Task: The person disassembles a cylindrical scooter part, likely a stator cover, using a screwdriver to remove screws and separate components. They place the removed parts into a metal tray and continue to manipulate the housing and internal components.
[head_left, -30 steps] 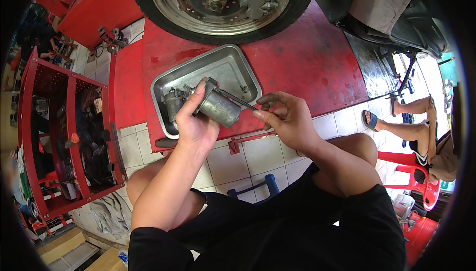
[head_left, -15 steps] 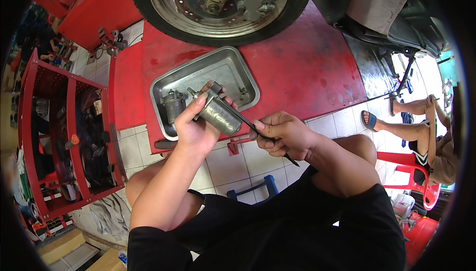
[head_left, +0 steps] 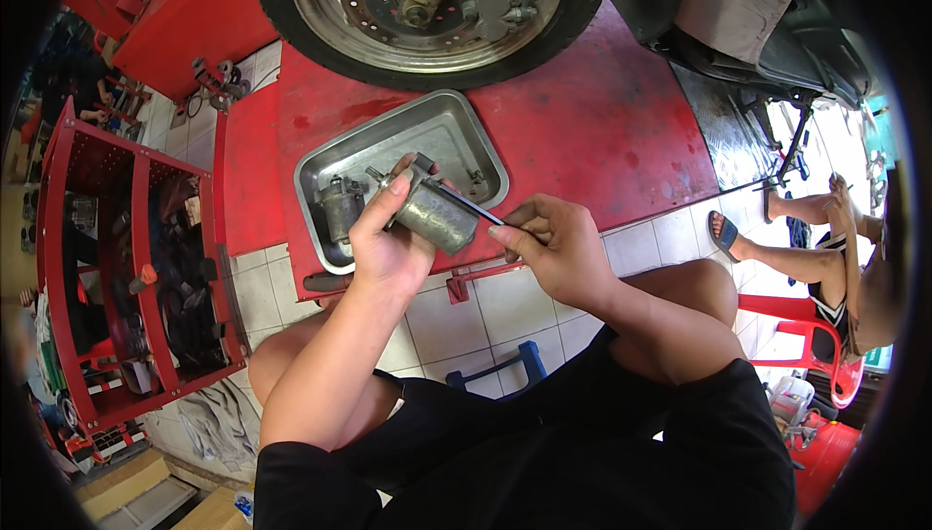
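Observation:
A cylindrical metal starter motor [head_left: 439,217] is gripped in my left hand [head_left: 390,247], its short shaft pointing up and left. My fingers curl round its far end over the tray. In my right hand [head_left: 566,253] a slim dark rod-shaped tool [head_left: 478,209] is pinched, lying along the motor's upper side. Its inner end meets the motor near my left fingertips, though I cannot make out the exact contact. The handle end is hidden by my right hand. A second, similar motor [head_left: 341,208] rests in the left part of the metal tray [head_left: 497,166].
The tray sits on a red bench [head_left: 602,132], below a scooter's front wheel [head_left: 437,72]. A dark handle [head_left: 327,282] pokes out by the tray's near edge. To the left stands a red shelf rack [head_left: 141,268]; a seated person's leg [head_left: 791,253] is at right.
My right hand has turned and shifted slightly up and right, its palm now facing more downward. The tool's tail no longer shows below it. The motor has moved slightly up.

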Motion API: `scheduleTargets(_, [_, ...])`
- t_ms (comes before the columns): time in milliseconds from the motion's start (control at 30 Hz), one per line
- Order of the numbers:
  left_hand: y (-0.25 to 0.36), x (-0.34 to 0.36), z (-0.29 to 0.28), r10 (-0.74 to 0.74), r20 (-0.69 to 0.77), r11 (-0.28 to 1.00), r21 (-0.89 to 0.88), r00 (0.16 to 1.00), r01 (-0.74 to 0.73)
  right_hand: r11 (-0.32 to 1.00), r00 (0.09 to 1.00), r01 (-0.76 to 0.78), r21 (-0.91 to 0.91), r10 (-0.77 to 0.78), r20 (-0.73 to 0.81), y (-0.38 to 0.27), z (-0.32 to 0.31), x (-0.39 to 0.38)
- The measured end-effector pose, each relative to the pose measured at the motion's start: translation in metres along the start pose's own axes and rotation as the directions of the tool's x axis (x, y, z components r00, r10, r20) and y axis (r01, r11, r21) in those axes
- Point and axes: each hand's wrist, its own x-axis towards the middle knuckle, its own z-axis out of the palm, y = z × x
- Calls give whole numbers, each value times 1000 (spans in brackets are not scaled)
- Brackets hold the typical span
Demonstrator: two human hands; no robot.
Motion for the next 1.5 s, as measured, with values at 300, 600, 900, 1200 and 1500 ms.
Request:
scheduleTargets(300, [2, 1, -3, -33, 131, 999, -11, 991, 35, 825, 887, -444, 350, 348, 304, -14, -14, 2])
scheduleTargets(600, [49, 18, 6, 193, -179, 967, -133, 965, -218, 695, 952, 301, -653, -251, 173, -21, -40, 15])
scheduleTargets(900, [124, 26, -19, 366, -432, 872, -149, 824, -466, 453, 972, 235, -860, -128, 198, 13, -37, 34])
scheduleTargets(1200, [123, 35, -37, 408, -442, 802, -244, 799, -545, 481, 896, 439, -759, -303, 326, 7, 32, 34])
scheduleTargets(1500, [73, 47, -59, 312, -435, 863, -242, 844, -444, 440, 878, 462, -770, -353, 324, 71, 6, 4])
